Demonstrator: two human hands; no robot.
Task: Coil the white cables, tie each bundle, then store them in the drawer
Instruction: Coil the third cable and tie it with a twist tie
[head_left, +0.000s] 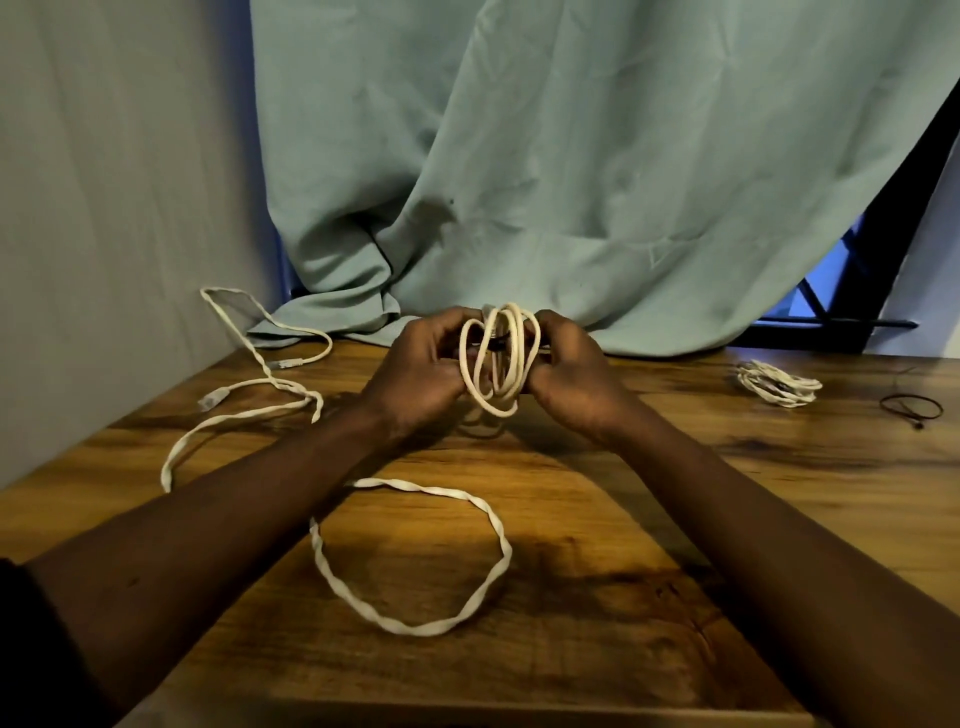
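Although one finished bundle (779, 383) already lies at the far right of the desk (649, 519), the job looks to be about a third done, going by what shows. The hands are close together above the middle of the desk: the left hand (421, 364) and the right hand (566, 374) each clamp a side of the coiled cable (498, 364), fingers curled round its strands. Something dark crosses the coil between them, perhaps a tie going on, though I cannot tell for sure. The coil stands on edge, its loops drawn into narrow ovals whose long axis runs up and down, top toward the curtain (571, 156) and bottom hanging just over the desk. A loose white cable (415, 630) sprawls uncoiled across the left and near part of the desk; whether it is one length or two is unclear. A dark tie (911, 406) lies unused beside the finished bundle. Left to do, I judge: secure this coil, wind and tie the loose cable, and stow everything; no drawer is in view.
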